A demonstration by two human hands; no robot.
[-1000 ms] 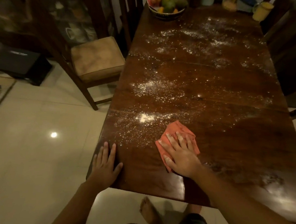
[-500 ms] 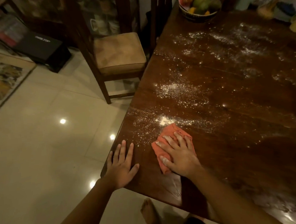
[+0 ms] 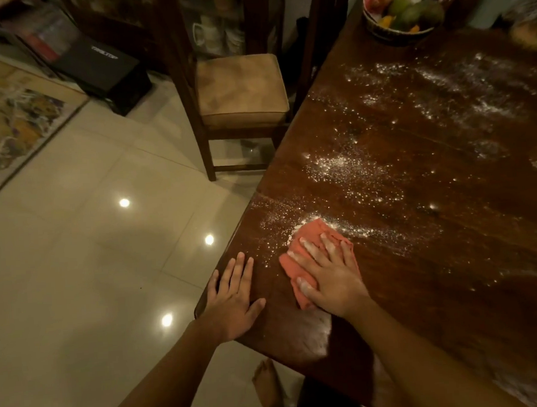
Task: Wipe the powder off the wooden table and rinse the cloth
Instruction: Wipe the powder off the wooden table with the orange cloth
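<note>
A dark wooden table (image 3: 437, 256) fills the right of the head view, dusted with white powder (image 3: 346, 167) in scattered patches up to its far end. My right hand (image 3: 331, 278) lies flat with spread fingers on an orange cloth (image 3: 310, 232) near the table's left edge, pressing it down against a small heap of powder at the cloth's far tip. My left hand (image 3: 231, 290) rests flat, fingers straight, on the table's near left corner. A pale smear of powder (image 3: 316, 332) marks the wood just below the cloth.
A wooden chair with a tan cushion (image 3: 241, 88) stands by the table's left side. A fruit bowl (image 3: 397, 22) sits at the far end. Glossy tiled floor (image 3: 90, 245) lies to the left, with a patterned rug (image 3: 7, 121) and a black box (image 3: 107, 62). My bare foot (image 3: 267, 386) shows below the table edge.
My right hand has pushed the cloth forward and left into the small powder heap. The camera has swung left, showing more floor. My left hand stays flat on the corner.
</note>
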